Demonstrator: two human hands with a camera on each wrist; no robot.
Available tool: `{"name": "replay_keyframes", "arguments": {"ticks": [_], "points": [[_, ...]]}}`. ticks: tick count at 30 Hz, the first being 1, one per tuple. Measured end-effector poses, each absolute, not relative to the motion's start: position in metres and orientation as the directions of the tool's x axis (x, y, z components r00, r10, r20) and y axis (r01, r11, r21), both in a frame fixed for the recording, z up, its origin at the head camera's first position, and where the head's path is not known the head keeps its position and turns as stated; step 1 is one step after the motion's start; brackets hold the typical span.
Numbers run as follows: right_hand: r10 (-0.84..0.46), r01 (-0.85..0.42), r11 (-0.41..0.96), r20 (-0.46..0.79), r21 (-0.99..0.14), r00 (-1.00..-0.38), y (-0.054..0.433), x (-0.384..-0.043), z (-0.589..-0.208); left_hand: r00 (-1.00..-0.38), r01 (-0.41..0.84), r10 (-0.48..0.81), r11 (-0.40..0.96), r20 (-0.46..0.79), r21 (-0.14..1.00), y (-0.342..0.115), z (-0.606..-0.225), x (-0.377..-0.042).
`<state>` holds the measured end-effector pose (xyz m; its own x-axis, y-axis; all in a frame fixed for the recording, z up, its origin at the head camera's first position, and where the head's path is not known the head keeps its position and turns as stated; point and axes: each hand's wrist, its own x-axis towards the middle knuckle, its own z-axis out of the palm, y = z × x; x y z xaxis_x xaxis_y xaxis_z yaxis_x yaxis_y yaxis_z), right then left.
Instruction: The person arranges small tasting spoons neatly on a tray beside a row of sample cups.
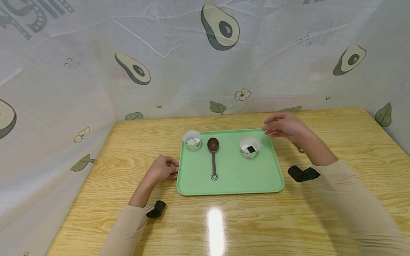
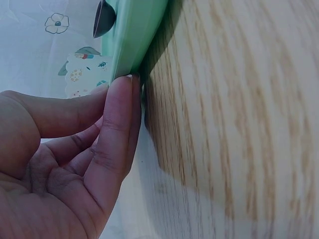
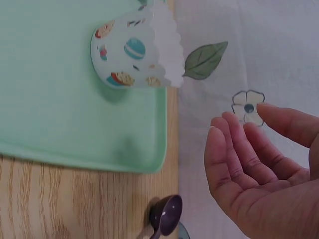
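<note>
My left hand pinches the left rim of a light green tray, thumb on the upper side and fingers against the outside, clearest in the left wrist view. The right hand hovers by the tray's far right corner, fingers loosely bent and holding nothing. On the tray stand two scalloped paper cups. The left cup holds something pale with a yellow-green patch; the right cup holds a small black piece. Between them lies a brown measuring spoon, bowl toward the far side.
Another dark spoon lies on the wooden table to the tray's right; my right wrist mostly hides it in the head view. A pale cloth printed with avocados hangs behind the table and along its sides.
</note>
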<state>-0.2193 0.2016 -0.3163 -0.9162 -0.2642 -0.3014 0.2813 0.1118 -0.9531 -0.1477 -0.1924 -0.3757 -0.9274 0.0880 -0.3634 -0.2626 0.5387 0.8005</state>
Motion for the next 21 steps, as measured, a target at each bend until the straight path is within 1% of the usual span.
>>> {"name": "replay_keyframes", "arguments": {"ticks": [5,13,21], "points": [[-0.271,0.271,0.161,-0.307,-0.949,-0.912,0.216,-0.220,-0.317,-0.927,-0.261,0.092,0.538,-0.364,0.802,-0.192,-0.375,-0.147],[-0.240,0.288,0.189,-0.328,-0.939,-0.914,0.237,-0.224,-0.319,-0.927,-0.260,0.094,0.538,-0.364,0.802,-0.193,-0.375,-0.147],[-0.215,0.272,0.280,-0.337,-0.920,-0.917,0.250,-0.225,-0.322,-0.923,-0.270,0.098,0.527,-0.373,0.806,-0.192,-0.374,-0.147]]}}
